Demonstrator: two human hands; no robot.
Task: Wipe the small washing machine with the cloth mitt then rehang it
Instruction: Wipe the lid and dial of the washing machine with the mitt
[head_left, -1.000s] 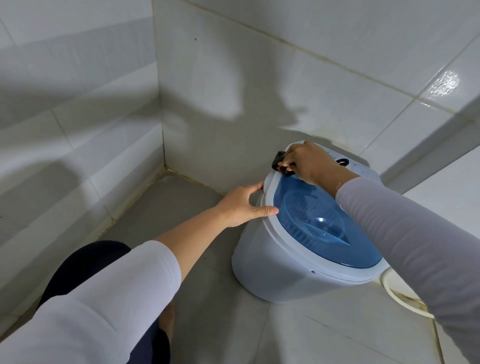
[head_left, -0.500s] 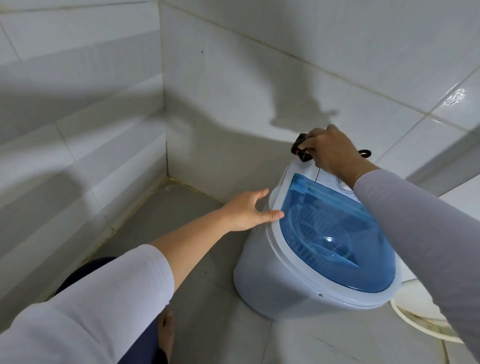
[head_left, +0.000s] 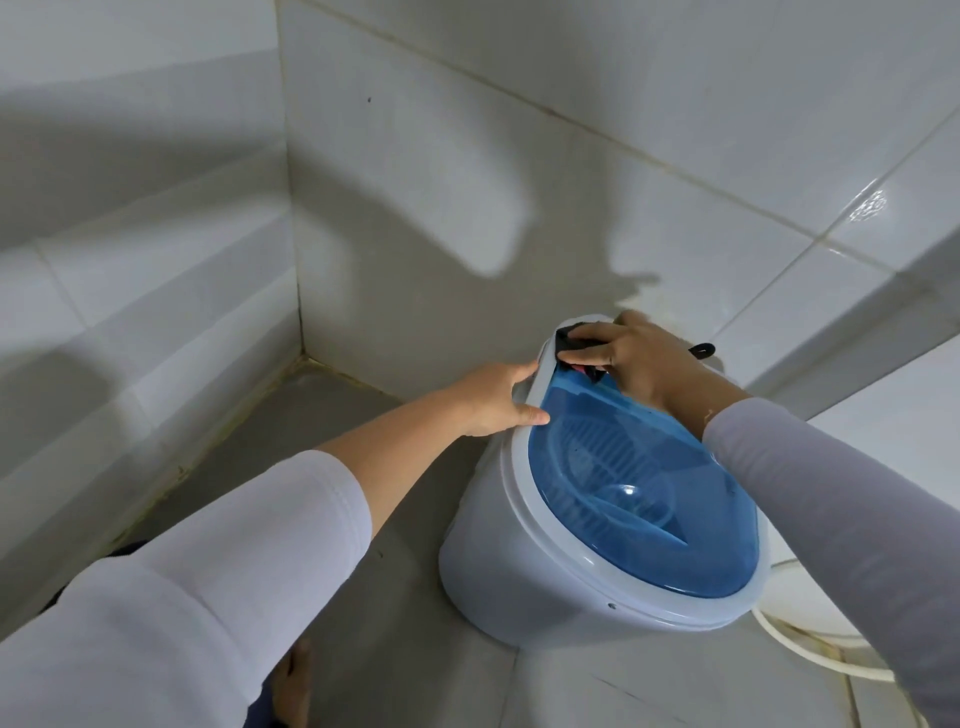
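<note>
A small white washing machine (head_left: 498, 566) with a translucent blue lid (head_left: 639, 499) stands on the grey floor near the tiled corner. My right hand (head_left: 639, 358) presses a black cloth mitt (head_left: 574, 338) onto the far top edge of the machine, fingers laid over the cloth; the mitt's black loop (head_left: 702, 351) sticks out behind the hand. My left hand (head_left: 493, 397) holds the machine's left rim, thumb on the white ring beside the lid.
White tiled walls (head_left: 467, 182) meet in a corner at the left. A white hose (head_left: 810, 654) curls on the floor to the right of the machine. My knee and a bare foot (head_left: 291, 686) show at the bottom left.
My right hand has come back down with the mitt from above the control panel onto the lid's far left edge. The left hand stays on the rim.
</note>
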